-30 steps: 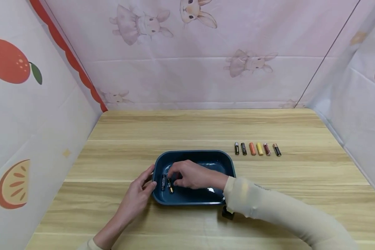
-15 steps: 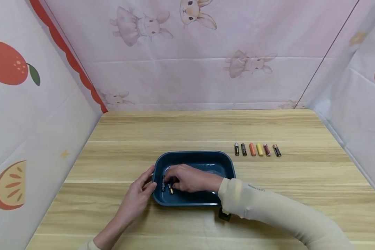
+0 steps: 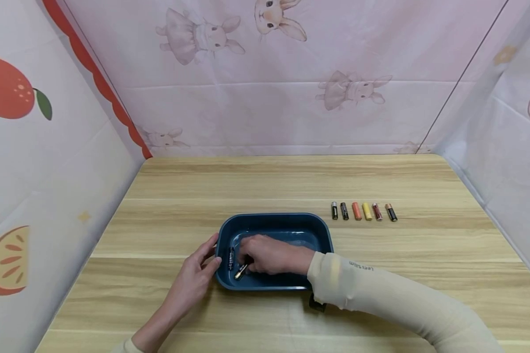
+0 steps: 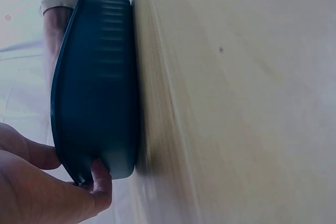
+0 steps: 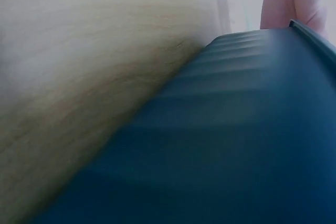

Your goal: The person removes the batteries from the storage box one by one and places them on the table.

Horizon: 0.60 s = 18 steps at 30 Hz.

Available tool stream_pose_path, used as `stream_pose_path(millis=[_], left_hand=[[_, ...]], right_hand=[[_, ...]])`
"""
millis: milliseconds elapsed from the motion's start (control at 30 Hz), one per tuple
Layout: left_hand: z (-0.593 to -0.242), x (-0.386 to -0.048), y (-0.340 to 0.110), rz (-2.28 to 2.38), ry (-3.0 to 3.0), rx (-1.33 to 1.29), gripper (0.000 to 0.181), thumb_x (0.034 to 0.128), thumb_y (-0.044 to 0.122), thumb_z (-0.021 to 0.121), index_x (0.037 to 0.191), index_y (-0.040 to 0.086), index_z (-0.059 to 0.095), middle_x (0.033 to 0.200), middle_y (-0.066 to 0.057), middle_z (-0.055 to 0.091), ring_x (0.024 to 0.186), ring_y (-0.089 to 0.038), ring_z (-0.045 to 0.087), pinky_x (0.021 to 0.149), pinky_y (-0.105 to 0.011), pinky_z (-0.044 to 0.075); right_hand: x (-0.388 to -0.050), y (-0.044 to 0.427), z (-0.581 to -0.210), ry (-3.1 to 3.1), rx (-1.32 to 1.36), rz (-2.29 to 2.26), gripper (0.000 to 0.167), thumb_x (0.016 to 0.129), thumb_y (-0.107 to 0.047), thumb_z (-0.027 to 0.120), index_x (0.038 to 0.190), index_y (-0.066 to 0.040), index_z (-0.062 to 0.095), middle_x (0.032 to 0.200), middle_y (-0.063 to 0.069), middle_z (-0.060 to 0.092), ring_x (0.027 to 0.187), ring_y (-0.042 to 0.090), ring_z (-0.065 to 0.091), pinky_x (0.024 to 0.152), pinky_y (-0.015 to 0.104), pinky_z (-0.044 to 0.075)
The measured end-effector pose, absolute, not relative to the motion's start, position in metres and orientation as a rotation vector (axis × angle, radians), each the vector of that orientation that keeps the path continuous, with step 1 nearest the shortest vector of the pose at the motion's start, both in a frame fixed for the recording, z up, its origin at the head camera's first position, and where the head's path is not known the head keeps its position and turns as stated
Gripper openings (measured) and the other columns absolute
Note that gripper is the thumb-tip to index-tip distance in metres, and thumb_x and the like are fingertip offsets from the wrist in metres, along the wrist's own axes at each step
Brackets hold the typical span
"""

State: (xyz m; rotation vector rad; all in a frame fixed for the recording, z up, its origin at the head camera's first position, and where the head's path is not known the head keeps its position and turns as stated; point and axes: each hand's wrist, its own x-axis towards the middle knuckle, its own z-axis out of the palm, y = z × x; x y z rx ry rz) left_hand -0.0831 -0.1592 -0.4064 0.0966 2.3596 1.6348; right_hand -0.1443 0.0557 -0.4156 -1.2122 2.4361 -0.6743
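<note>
A dark blue tray [image 3: 274,288] stands on the wooden table. My left hand [image 3: 194,274] grips the tray's left end; in the left wrist view, its fingers [image 4: 101,182] lie against the outer wall and at the rim. Inside the tray, my right hand [image 3: 267,253] has curled fingers at a black and gold battery [image 3: 241,272], which lies slanted with its upper end hidden by the hand. Another black battery [image 3: 231,258] lies along the tray's left inner wall, apart from the fingers. The right wrist view shows mostly the tray's outer wall [image 5: 220,114].
A row of several batteries, among them an orange one [image 3: 357,211] and a yellow one [image 3: 367,211], lies on the table [image 3: 181,191] behind and right of the tray. Printed cloth walls [image 3: 265,113] enclose the table at the back and both sides.
My right hand went left toward the batteries, then closed its fingers by the black and gold one, whose gold end swung left and toward me. The left hand stayed on the tray.
</note>
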Motion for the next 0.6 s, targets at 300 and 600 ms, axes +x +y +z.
stream_pose_path(millis=[300,600], left_hand=[[-0.406,-0.083,-0.159,1.627,2.369,0.097,0.058,0.108,0.003,0.05,0.162,0.007,0.031,0.159,-0.02,0.042,0.144,-0.033,0.044,0.113,-0.039,0.043],[-0.404,-0.083,-0.159,1.599,2.373,0.076,0.058,0.1088,0.006,0.05,0.163,0.008,0.03,0.162,-0.018,0.038,0.145,-0.035,0.042,0.114,-0.042,0.04]], right_hand=[[-0.145,0.061,-0.413,2.328,-1.192,-0.693,0.004,0.098,-0.016,0.074,0.096,-0.016,0.077,0.083,-0.014,0.063,0.071,0.0,0.057,0.063,0.013,0.05],[-0.148,0.089,-0.383,2.353,-1.118,-0.909,0.011,0.102,-0.018,0.069,0.107,-0.011,0.076,0.089,-0.01,0.066,0.074,0.003,0.058,0.066,0.02,0.052]])
